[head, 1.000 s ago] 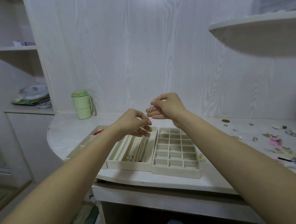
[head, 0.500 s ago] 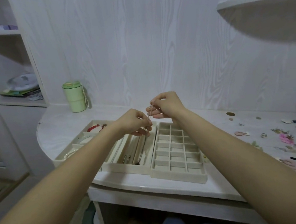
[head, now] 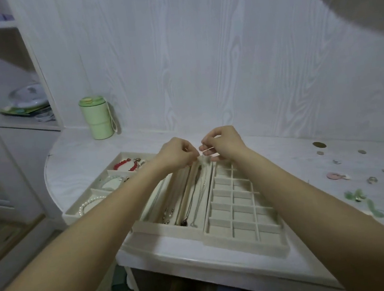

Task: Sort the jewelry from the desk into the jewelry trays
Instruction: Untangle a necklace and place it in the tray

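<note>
Three beige jewelry trays sit side by side on the white desk. The middle tray has long slots with several necklaces lying in them. A thin silver necklace runs down the rightmost slot, its top end pinched between my left hand and my right hand above the tray's far edge. The right tray is a grid of small empty cells. The left tray holds a red bead bracelet and a pearl bracelet.
Loose jewelry lies scattered on the desk at the right: rings, pink and green pieces, earrings, a coin. A green cup with a strap stands at the back left. A shelf juts out at the upper right.
Both hands have come down towards the far end of the middle tray, and the necklace now lies along its rightmost slot. The view has tilted down and closer.
</note>
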A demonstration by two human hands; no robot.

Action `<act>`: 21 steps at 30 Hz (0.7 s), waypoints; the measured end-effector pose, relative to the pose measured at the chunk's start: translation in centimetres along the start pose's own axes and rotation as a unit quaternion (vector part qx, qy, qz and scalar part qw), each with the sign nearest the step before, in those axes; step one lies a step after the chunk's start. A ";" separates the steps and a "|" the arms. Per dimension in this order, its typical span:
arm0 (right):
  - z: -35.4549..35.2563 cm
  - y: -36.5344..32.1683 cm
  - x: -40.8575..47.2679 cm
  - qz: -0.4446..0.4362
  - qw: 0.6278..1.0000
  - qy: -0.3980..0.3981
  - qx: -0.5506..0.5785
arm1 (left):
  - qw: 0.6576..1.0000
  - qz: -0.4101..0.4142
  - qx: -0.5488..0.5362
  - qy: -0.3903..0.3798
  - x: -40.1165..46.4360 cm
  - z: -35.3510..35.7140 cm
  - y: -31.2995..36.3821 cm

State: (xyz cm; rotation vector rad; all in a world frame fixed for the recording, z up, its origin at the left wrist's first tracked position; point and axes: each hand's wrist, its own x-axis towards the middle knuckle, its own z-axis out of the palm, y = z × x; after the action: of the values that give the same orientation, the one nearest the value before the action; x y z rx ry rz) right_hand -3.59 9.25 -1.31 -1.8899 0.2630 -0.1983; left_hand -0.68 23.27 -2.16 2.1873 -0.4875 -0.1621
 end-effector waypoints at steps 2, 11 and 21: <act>0.2 0.4 0.5 -0.011 0.999 0.009 -0.042 | 0.999 0.003 0.042 0.021 0.6 0.2 -0.3; 0.4 2.0 2.4 -0.046 0.975 0.001 -0.215 | 0.970 0.011 0.245 -0.006 2.9 0.8 -1.4; 1.2 2.8 3.0 -0.059 0.932 -0.002 -0.359 | 0.945 0.013 0.316 -0.082 3.7 0.5 -1.6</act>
State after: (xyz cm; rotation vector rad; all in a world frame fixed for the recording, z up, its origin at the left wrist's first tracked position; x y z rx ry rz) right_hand -0.59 8.63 -4.35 -2.6378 0.2342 -0.1934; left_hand 3.03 22.26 -3.54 2.8067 -0.7381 -0.1929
